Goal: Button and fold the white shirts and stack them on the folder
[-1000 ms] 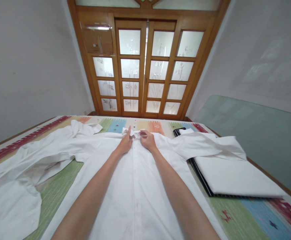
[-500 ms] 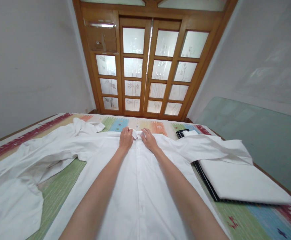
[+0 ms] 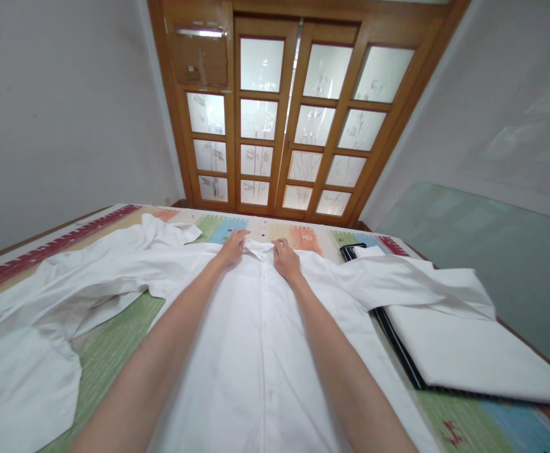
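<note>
Bed point(image 3: 114, 352), w/ striped multicolour cover, carries all items. White shirt point(image 3: 256, 365) lies flat, front up, buttoned placket running down centre, sleeves spread L and R. Second white garment point(image 3: 29, 377) crumpled at L edge, touching the L sleeve. Folded white cloth point(image 3: 464, 358) on R, resting on a dark striped item point(image 3: 398, 346); shirt's R sleeve overlaps it. Wooden glazed door point(image 3: 298, 119) beyond bed's far end. Left hand point(image 3: 232, 247) and right hand point(image 3: 285, 259) both at collar point(image 3: 258, 248), far end of shirt: left fingers bent onto collar's L side, right fingers curled, pinching fabric just R of placket. Hands near, not touching.
</note>
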`<state>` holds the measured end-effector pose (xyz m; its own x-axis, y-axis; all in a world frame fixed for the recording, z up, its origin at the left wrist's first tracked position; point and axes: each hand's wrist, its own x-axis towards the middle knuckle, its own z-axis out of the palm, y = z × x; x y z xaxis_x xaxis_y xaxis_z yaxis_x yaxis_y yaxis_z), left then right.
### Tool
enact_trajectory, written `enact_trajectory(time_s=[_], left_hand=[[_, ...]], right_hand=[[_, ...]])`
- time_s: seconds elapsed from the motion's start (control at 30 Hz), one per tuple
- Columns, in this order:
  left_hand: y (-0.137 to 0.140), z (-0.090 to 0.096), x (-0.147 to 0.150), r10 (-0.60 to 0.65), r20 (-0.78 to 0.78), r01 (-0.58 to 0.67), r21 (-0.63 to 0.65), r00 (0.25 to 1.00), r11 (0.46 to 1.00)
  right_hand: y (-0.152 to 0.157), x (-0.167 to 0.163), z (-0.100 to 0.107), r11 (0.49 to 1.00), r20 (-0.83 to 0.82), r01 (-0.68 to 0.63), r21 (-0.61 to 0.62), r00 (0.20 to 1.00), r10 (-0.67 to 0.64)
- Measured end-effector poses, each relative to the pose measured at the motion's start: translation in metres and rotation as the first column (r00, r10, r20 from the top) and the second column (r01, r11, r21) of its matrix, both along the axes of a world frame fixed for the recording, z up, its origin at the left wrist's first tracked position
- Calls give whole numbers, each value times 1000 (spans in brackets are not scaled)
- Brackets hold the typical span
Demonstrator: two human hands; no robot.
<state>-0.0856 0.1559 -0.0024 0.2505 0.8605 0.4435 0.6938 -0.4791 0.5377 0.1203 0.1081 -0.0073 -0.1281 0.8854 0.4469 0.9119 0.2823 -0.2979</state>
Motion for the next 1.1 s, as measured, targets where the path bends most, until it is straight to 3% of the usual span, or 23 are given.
enact_trajectory(time_s=[0.13,0.27,0.47,0.57,0.67,0.83,0.93,1.1], left_hand=[[16,19,-12,-159,-202,132,-144,966,981],[19,35,-12,-241,-270,208,-148,932,967],[20,50,-6,-230,-454,123,-254,861,959],[23,54,-4,-202,-572,94,-213,795,972],[24,51,-2,-142,-597,90,-116,789,989],[14,28,-2,-122,-455,88,-95,882,992],[4,14,-13,-42,-362,22,-60,931,998],[-12,7,-39,31,-337,-58,-70,941,996]], right_hand=[[3,1,-4,991,8,8,134,1000,-9],[7,1,-10,984,-52,24,176,999,-15],[13,5,-12,982,-199,112,149,977,-82],[16,7,-13,986,-244,132,97,964,-105],[17,8,-16,989,-258,141,50,958,-123],[17,6,-19,990,-237,141,-32,961,-144],[15,6,-17,986,-237,153,-61,958,-163],[11,6,-12,986,-241,144,-82,957,-159]])
